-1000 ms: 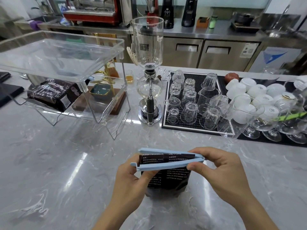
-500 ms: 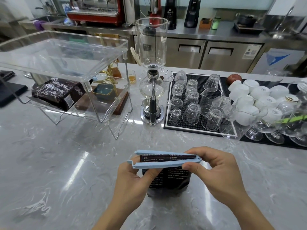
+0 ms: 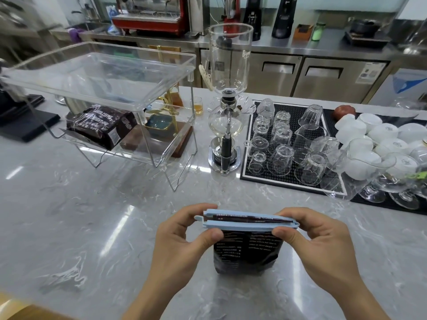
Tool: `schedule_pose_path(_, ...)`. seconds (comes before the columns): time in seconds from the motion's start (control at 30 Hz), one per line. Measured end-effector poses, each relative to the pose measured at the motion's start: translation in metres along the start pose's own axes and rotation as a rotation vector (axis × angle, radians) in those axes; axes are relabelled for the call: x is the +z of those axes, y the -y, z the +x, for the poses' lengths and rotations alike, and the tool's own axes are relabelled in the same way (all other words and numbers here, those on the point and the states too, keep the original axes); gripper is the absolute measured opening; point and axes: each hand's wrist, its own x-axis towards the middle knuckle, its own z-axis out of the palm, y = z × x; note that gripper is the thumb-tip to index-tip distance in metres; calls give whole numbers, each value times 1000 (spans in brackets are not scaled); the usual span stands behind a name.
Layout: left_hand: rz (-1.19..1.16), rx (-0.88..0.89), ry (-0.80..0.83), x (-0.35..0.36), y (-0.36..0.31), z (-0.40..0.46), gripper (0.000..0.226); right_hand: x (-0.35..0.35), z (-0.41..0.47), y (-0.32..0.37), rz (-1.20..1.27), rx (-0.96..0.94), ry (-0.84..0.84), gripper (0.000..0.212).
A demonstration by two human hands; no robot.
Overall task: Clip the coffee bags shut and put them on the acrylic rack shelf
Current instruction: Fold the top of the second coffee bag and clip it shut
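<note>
Hands: left hand (image 3: 182, 236) and right hand (image 3: 316, 239) each pinch one end of a light blue sealing clip (image 3: 250, 221), thumbs on its near bar, fingers behind; the clip spans the folded top of a dark coffee bag (image 3: 247, 252) standing upright on the table (image 3: 92, 227) near its front edge, and appears pressed closed, though the latch is hard to make out. Second coffee bag (image 3: 101, 125): lying on the lower shelf of the clear acrylic rack (image 3: 147, 146) toward the table's back left. Also present: glass siphon brewer (image 3: 227, 107) just beside the rack; black mat of upturned glasses (image 3: 284, 144) toward the back right.
</note>
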Motion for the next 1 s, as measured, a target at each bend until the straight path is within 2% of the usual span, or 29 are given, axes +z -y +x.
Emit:
schedule_pose_path(0.43,82,61,-16,-14,-5,3,26,1,2,0,-55,14,3,21)
schedule_pose_path(0.53,160,69,-17,-17,-8,4,23,-1,2,0,-68,11,16,28)
schedule_pose_path(0.73,327,99,-25,-18,-13,6,22,0,2,1,-65,11,17,24)
schedule_pose_path(1.0,378,109,-60,-16,-17,5,22,1,1,1,-35,24,15,18)
